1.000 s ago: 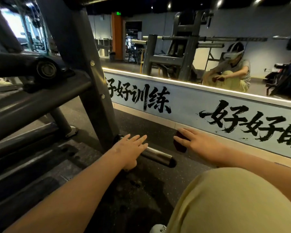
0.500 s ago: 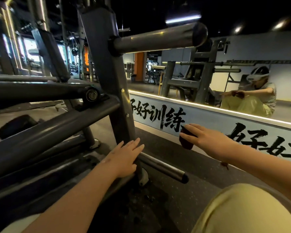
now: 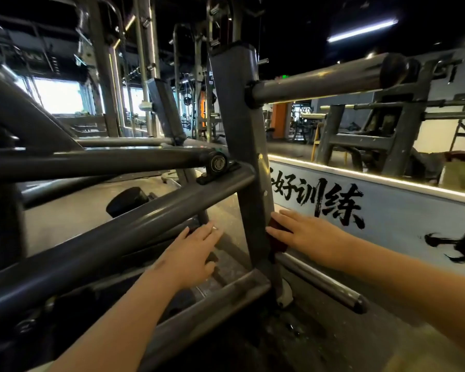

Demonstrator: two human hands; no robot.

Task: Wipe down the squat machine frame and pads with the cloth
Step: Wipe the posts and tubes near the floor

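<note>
The squat machine's grey upright post [image 3: 243, 146] rises in the middle of the head view, with sloping frame tubes [image 3: 124, 232] running off to the left. My right hand [image 3: 304, 234] presses a dark red cloth [image 3: 278, 237] flat against the right side of the post, low down, fingers straight. My left hand [image 3: 191, 253] reaches in left of the post with fingers extended, hovering over the lower frame rail [image 3: 212, 304]; whether it touches the frame is unclear. A pad [image 3: 126, 201], dark and round, lies further back on the left.
A steel weight peg [image 3: 325, 283] sticks out low to the right of the post, and a thicker peg [image 3: 320, 81] sticks out high. A low wall with black lettering [image 3: 333, 205] and a mirror above it runs along the right. Dark rubber floor lies below.
The view has tilted up and closer to the post. My right hand moved left and brought the cloth against the post. My left hand shifted up off the low peg area toward the frame.
</note>
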